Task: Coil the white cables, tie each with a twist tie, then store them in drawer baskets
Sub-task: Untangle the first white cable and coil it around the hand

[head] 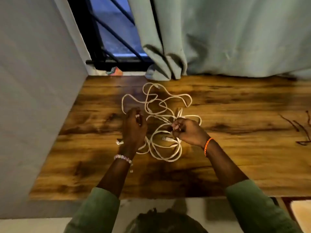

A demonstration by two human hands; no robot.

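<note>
Head cam: a loose tangle of white cables (pixel 156 118) sprawls mid-way across the wooden table (pixel 235 165), too knotted to count them properly, and no container shows up clearly. Two hands are in it: the left hand (pixel 133 126) pinches a cable end, the right hand (pixel 186 130) is fisted round some loops. Three or so dark twist ties (pixel 301 130) lie well off right.

Dark twist ties (pixel 301 130) run off the right edge; left hand (pixel 133 126) hides some white cable (pixel 156 105)
</note>
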